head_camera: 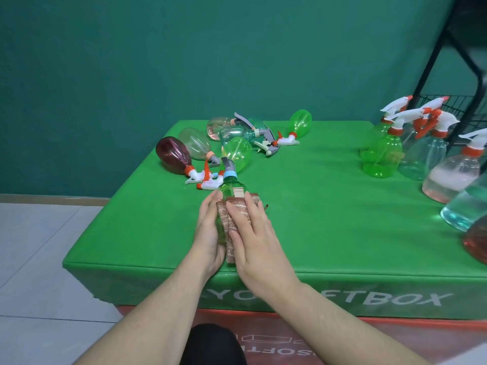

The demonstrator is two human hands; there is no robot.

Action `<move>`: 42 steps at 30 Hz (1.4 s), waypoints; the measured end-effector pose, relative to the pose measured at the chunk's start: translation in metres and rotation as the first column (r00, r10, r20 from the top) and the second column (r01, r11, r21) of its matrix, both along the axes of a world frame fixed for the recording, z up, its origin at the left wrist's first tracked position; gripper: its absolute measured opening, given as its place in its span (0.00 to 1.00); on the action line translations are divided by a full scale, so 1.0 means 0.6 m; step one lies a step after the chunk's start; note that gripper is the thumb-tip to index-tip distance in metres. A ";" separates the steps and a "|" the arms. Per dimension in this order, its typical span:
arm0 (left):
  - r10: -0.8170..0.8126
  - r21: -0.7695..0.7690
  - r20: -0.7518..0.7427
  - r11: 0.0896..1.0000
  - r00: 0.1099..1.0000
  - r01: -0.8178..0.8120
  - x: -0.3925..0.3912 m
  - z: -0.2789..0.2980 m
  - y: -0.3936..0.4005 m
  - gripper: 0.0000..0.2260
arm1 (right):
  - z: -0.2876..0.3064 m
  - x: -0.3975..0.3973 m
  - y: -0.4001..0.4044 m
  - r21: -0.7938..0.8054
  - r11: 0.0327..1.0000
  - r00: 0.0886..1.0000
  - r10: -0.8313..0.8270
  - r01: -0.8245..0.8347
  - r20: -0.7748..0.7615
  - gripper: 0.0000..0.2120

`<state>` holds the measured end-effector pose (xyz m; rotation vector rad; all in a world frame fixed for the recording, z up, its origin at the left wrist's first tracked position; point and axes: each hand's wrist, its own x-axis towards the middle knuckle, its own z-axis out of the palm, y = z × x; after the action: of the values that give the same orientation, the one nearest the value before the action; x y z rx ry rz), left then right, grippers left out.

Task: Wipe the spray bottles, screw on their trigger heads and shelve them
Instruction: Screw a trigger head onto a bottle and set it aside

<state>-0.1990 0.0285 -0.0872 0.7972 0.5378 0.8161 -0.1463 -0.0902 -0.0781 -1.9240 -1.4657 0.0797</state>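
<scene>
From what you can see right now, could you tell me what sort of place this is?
Probably a staged workroom, not a home: a cloth-covered printed table against a bare green wall, many spray bottles, and a black wire rack.

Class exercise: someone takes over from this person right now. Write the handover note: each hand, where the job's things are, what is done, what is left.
Left hand: cradles the green bottle from its left side.
Right hand: fingers flat, pressing the brown cloth onto that bottle.
Its grey trigger head is already on.
Done: upright bottles with heads stand at the table's right, by the black rack.
Left: finish wiping, shelve; then the lying pile at the back left.
</scene>
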 end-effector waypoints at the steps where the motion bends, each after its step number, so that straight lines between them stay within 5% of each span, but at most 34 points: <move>1: 0.018 0.005 0.004 1.000 1.000 -0.018 0.000 -0.002 0.001 0.34 | -0.002 -0.001 -0.001 0.015 1.000 1.000 -0.003 0.003 -0.009 0.26; 19: -0.089 0.089 0.013 0.992 0.996 0.088 -0.008 0.011 -0.006 0.21 | 0.035 0.040 0.053 0.148 0.987 0.986 -0.030 0.055 -0.162 0.23; 27: -0.085 0.055 0.037 0.995 0.996 0.083 -0.008 0.008 -0.004 0.28 | 0.076 0.058 0.099 0.043 0.994 0.957 -0.084 0.100 -0.276 0.20; 34: -0.081 0.077 -0.006 0.994 0.997 0.081 -0.010 0.014 -0.011 0.18 | 0.042 0.047 0.068 0.118 0.991 0.986 -0.042 0.062 -0.162 0.24; 42: -0.048 0.002 -0.063 0.999 0.997 0.048 -0.009 0.022 -0.017 0.22 | 0.008 0.025 0.024 0.067 0.998 0.996 -0.004 0.010 -0.086 0.26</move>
<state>-0.2042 0.0184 -0.0741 0.8381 0.5711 0.7502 -0.1312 -0.0761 -0.0736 -1.8486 -1.3881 0.1066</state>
